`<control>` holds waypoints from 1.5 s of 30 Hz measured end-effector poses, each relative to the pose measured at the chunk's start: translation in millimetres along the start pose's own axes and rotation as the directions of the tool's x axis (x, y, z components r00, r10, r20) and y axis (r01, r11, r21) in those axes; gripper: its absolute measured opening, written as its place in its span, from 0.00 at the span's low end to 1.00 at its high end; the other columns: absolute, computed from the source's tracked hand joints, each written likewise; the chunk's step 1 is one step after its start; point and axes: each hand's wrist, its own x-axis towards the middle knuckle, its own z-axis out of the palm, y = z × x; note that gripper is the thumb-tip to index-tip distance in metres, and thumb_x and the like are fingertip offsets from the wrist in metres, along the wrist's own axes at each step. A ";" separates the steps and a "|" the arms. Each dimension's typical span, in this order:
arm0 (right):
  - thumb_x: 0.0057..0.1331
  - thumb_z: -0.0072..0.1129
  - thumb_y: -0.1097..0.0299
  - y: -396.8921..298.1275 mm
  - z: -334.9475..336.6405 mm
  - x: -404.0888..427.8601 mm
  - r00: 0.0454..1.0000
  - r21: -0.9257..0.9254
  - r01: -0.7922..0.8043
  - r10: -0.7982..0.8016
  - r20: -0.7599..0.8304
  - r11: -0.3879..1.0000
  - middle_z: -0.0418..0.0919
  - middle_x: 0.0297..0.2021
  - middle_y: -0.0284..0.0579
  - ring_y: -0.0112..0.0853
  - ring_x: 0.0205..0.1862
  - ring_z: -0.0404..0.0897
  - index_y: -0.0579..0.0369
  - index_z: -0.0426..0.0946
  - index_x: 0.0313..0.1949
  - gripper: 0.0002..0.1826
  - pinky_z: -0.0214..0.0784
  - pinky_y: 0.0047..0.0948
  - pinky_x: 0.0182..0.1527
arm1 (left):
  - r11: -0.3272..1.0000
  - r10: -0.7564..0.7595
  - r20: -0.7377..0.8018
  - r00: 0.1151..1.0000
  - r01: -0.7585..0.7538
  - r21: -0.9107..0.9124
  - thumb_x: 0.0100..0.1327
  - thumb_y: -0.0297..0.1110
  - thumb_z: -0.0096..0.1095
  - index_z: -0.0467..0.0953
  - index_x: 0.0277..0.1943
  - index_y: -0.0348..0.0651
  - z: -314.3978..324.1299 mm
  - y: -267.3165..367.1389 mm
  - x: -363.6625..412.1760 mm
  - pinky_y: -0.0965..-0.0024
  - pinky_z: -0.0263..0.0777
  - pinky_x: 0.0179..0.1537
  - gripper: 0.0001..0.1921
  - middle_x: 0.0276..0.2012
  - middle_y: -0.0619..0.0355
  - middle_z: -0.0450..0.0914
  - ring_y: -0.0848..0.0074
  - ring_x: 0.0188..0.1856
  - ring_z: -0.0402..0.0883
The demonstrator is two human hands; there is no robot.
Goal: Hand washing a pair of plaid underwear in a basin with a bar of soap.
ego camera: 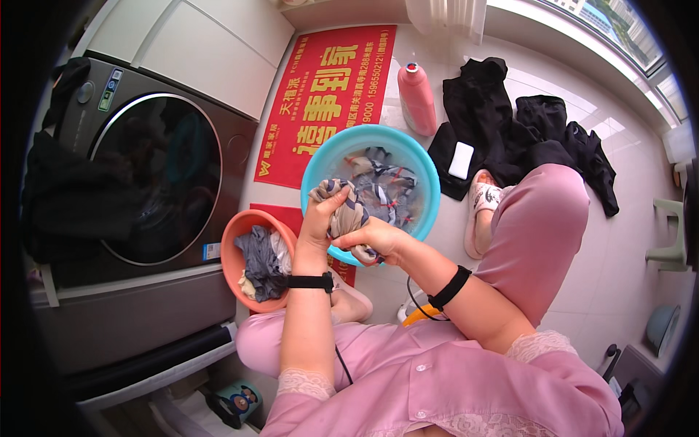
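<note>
Both my hands grip one bunched, twisted wet cloth (pixel 347 216), beige with dark and light stripes. My left hand (pixel 323 218) holds its upper part, and my right hand (pixel 377 239) is closed around its lower end. The cloth is above the near edge of a turquoise plastic basin (pixel 431 191). In the basin's cloudy water lies more fabric (pixel 382 185) with a similar beige, dark and red pattern. Part of the near rim is hidden behind my hands.
Left of the basin, an orange bucket (pixel 229 267) holds grey and white laundry. A front-loading washing machine (pixel 158 175) stands farther left. Beyond the basin are a red mat (pixel 327 71) bearing writing and a pink bottle (pixel 417 101). Black clothes (pixel 480 104) with a white bar (pixel 461 160) lie right.
</note>
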 end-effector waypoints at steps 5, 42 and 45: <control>0.52 0.64 0.74 8.1 -4.7 6.1 0.968 -0.319 0.071 -0.142 -0.206 0.945 0.79 0.27 0.36 0.23 0.24 0.74 0.59 0.78 0.39 0.13 0.66 0.25 0.27 | 0.995 0.089 -0.129 0.988 -0.082 0.056 0.62 0.26 0.65 0.79 0.35 0.42 4.7 -19.7 5.1 0.77 0.71 0.35 0.01 0.32 0.64 0.80 0.81 0.33 0.78; 0.55 0.69 0.66 37.8 20.5 26.3 0.834 -0.861 0.227 -0.547 -0.070 0.456 0.62 0.65 0.53 0.44 0.63 0.68 0.49 0.52 0.71 0.47 0.74 0.37 0.53 | 0.658 -0.019 -0.540 0.841 -0.396 -0.641 0.68 0.52 0.48 0.75 0.54 0.53 -139.7 -48.8 -48.3 0.65 0.76 0.48 0.19 0.48 0.61 0.81 0.70 0.46 0.81; 0.55 0.69 0.66 43.5 -6.9 35.6 0.817 -0.886 0.167 -0.563 -0.122 0.433 0.65 0.63 0.53 0.42 0.60 0.71 0.52 0.54 0.70 0.45 0.75 0.35 0.50 | 0.597 -0.129 -0.816 0.564 -0.613 -0.518 0.63 0.63 0.52 0.73 0.58 0.52 -149.5 -8.2 -76.4 0.68 0.76 0.50 0.29 0.54 0.61 0.77 0.72 0.53 0.79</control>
